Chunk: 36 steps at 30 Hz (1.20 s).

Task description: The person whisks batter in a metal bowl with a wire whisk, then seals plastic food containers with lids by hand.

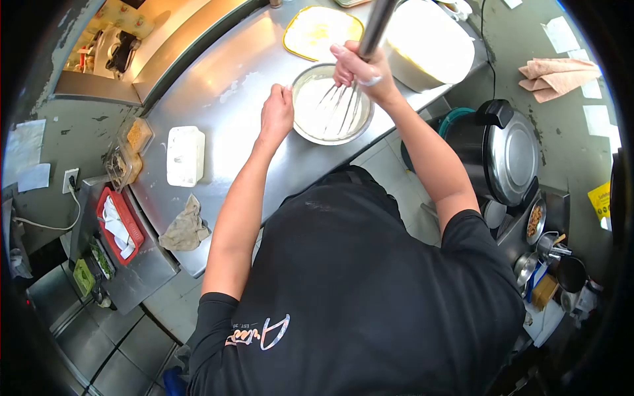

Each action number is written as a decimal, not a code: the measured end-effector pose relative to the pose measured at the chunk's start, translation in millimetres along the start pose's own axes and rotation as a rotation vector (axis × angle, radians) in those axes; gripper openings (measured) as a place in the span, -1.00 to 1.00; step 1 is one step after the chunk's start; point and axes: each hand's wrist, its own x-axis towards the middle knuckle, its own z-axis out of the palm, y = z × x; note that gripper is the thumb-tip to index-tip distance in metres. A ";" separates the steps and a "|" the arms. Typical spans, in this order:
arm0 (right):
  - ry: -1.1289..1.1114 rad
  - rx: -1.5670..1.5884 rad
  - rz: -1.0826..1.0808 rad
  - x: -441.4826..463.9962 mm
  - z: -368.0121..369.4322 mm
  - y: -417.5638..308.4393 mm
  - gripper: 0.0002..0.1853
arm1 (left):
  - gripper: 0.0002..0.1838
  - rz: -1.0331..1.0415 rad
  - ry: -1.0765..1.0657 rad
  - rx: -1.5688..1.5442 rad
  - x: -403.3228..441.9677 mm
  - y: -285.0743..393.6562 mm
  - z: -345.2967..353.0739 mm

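Wearing a black short-sleeved shirt with pale lettering, person stands at a long stainless-steel worktop. Left hand curled, fingers closed on the near-left rim of a round, shiny metal mixing bowl, which sits on the worktop close to its front edge. Right hand in a closed fist around a long-handled metal wire whisk; handle slants up out of view, wire loops down inside the bowl over a smooth whitish mixture. White mark at the right wrist, cannot tell if smear or band. Left of the bowl, well apart: white rectangular plastic container; crumpled grey-beige cloth at the worktop's left end. Right of the bowl, just beside: large white rounded tub. Behind the bowl: flat pale square lid with yellow border. Further left, clear plastic boxes of orange-yellow food, then a red plastic basket with white cloth or paper inside, contents unclear. Off to the right, below worktop level, big black cooker with silver round lid; metal bowl with brown bits near it. Farthest right, folded pinkish towel against the grey wall.
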 end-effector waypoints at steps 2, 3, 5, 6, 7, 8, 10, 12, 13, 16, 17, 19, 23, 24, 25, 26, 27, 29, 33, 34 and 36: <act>0.031 -0.050 -0.037 -10.0 -7.1 -5.6 -0.60 | -0.86 0.115 0.042 0.016 0.2 1.0 -7.7; 0.037 -0.032 -0.059 -13.4 -11.9 -3.8 -0.60 | -0.86 0.218 0.038 0.105 0.1 9.1 -16.0; 0.015 -0.016 -0.087 -20.7 -18.6 -4.3 -0.59 | -0.80 0.430 0.025 0.285 1.0 25.0 -29.2; 0.011 -0.009 -0.091 -23.7 -20.6 -5.3 -0.58 | -0.79 0.529 -0.004 0.385 2.8 27.1 -29.0; 0.018 -0.012 -0.093 -25.5 -21.8 -5.4 -0.58 | -0.77 0.629 -0.033 0.484 7.2 29.2 -27.1; 0.025 -0.017 -0.097 -26.6 -22.9 -5.6 -0.57 | -0.76 0.730 -0.062 0.582 11.7 31.5 -24.6; 0.037 -0.019 -0.096 -28.0 -23.8 -7.2 -0.57 | -0.82 0.777 -0.127 0.667 18.8 37.2 -14.5; 0.045 -0.009 -0.090 -28.5 -25.2 -6.5 -0.57 | -0.85 0.817 -0.184 0.741 23.3 39.4 -8.1; 0.051 -0.005 -0.087 -29.0 -26.8 -6.4 -0.57 | -0.85 0.834 -0.208 0.771 24.8 39.9 -4.6; 0.050 0.016 -0.075 -29.1 -29.5 -2.9 -0.58 | -0.85 0.859 -0.250 0.826 26.4 39.7 3.5; 0.047 0.036 -0.082 -29.3 -29.6 -2.1 -0.59 | -0.85 0.862 -0.258 0.838 26.9 39.0 5.4; 0.037 0.075 -0.095 -28.8 -29.4 -1.1 -0.62 | -0.86 0.837 -0.294 0.889 25.9 45.2 3.5; 0.041 0.013 -0.074 -27.5 -30.8 -2.4 -0.57 | -0.88 0.800 -0.317 0.816 25.5 48.0 -1.7; 0.044 0.020 -0.065 -26.9 -30.8 -2.6 -0.57 | -0.87 0.714 -0.249 0.672 22.4 48.9 -5.1; 0.048 0.028 -0.058 -27.5 -30.6 -3.2 -0.57 | -0.86 0.630 -0.179 0.531 16.5 49.4 -10.0; 0.054 0.035 -0.058 -26.9 -31.2 -4.2 -0.57 | -0.85 0.553 -0.110 0.390 13.4 51.4 -15.5; 0.055 0.035 -0.058 -26.4 -33.1 -2.9 -0.57 | -0.83 0.440 -0.144 0.170 14.2 49.4 -20.9; 0.072 0.035 -0.046 -25.6 -33.9 -2.5 -0.58 | -0.80 0.203 -0.211 -0.270 10.5 38.5 -33.5; 0.087 0.066 -0.019 -22.0 -34.4 -2.0 -0.62 | -0.83 -0.016 -0.333 -0.793 -26.2 88.1 -88.8; 0.087 0.062 -0.018 -21.0 -34.1 -2.7 -0.63 | -0.85 0.029 -0.375 -0.913 -40.5 110.1 -104.4; 0.094 0.052 -0.008 -19.8 -31.2 -3.5 -0.65 | -0.83 0.126 -0.475 -1.140 -74.4 158.7 -132.1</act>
